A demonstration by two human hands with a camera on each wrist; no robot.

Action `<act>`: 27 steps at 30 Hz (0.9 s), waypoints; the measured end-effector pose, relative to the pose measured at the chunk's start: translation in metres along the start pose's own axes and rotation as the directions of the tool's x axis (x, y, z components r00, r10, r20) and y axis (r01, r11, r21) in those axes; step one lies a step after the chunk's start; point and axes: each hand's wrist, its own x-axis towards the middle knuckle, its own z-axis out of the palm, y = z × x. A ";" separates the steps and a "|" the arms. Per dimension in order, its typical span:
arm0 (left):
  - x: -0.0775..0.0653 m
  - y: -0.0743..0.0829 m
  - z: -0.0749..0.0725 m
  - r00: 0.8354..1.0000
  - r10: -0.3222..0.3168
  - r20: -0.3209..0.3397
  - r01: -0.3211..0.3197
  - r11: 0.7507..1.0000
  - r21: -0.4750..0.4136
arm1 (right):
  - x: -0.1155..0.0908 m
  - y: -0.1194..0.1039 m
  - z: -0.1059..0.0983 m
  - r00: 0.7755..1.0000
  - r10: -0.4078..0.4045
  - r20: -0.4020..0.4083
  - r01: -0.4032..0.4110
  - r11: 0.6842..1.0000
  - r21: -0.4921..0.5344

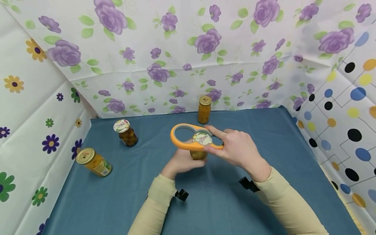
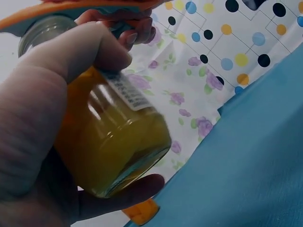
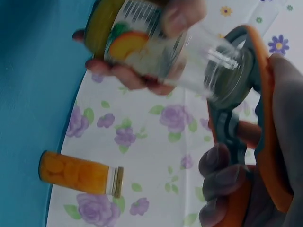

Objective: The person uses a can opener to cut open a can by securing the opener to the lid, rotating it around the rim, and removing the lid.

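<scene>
Above the blue cloth my left hand (image 1: 182, 161) grips a glass jar of yellow-orange fruit (image 2: 118, 132), its fingers and thumb round the body. A peach picture and barcode show on its label (image 3: 135, 45). My right hand (image 1: 239, 148) holds an orange and grey jar opener (image 1: 188, 146), thumb on one side and fingers curled on the other. The opener lies across the top of the jar, with the patterned lid (image 1: 202, 138) showing within its opening. In the right wrist view, its grey inner edge (image 3: 251, 52) sits right at the lid.
A slim gold-lidded jar of orange fruit (image 1: 204, 112) stands at the back edge. To the left are a dark-filled jar (image 1: 128, 136) with a patterned lid and a gold-lidded jar (image 1: 98, 164). Patterned sheets (image 1: 132, 45) enclose the blue cloth (image 1: 129, 192) at the back and sides.
</scene>
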 end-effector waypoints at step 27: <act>0.000 -0.006 -0.003 0.993 0.091 0.080 -0.090 0.996 -0.019 | 0.005 0.022 0.011 0.975 -0.219 -0.029 0.221 0.974 0.051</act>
